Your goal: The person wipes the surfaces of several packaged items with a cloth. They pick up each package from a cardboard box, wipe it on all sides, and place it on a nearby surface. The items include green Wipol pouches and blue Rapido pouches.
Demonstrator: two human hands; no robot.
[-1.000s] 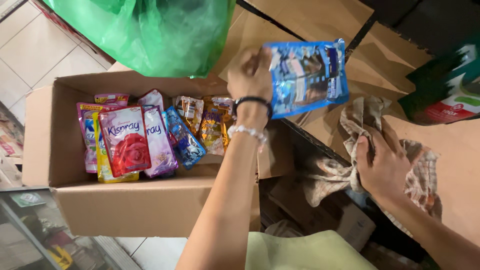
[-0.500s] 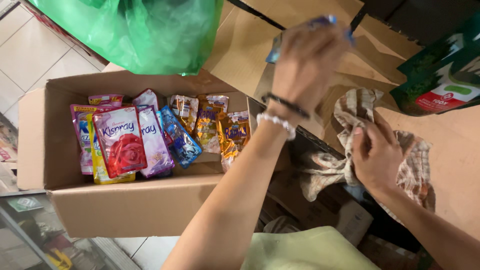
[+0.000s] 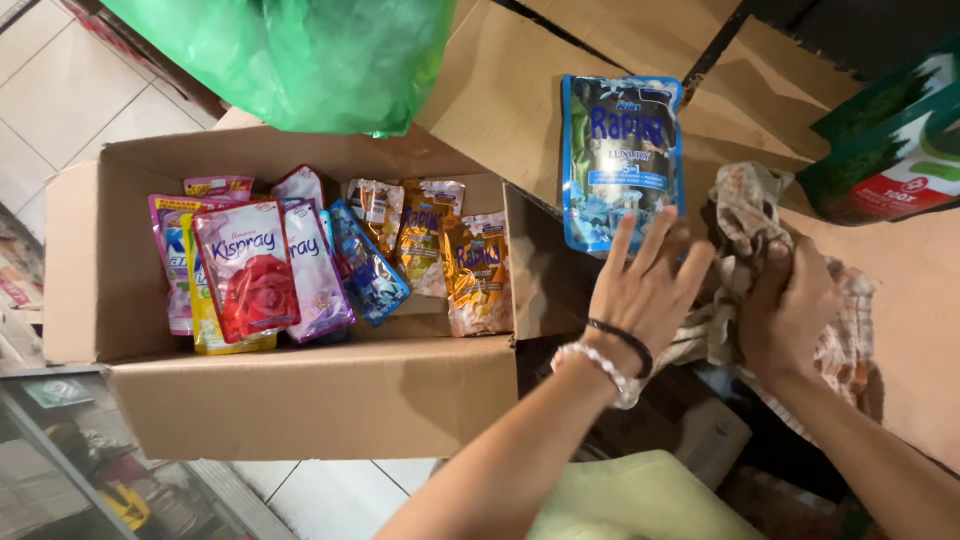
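Observation:
A blue refill pouch (image 3: 622, 160) lies flat on a brown cardboard surface (image 3: 520, 90). My left hand (image 3: 645, 285) is just below it, fingers spread, holding nothing. My right hand (image 3: 788, 310) grips a crumpled checked cloth (image 3: 745, 225) beside the pouch. To the left, an open cardboard box (image 3: 300, 395) holds several standing pouches: a red one (image 3: 248, 270), purple, blue and gold ones (image 3: 478, 270).
A green plastic bag (image 3: 300, 55) hangs over the box's far side. A green and red carton (image 3: 890, 150) stands at the right. Tiled floor (image 3: 50, 90) shows at the left, a glass case (image 3: 90, 470) bottom left, and a pale green thing (image 3: 640, 500) below my arms.
My left hand carried the blue pouch up and right, laid it on the cardboard and let go. It now hovers open below it. My right hand kept hold of the cloth.

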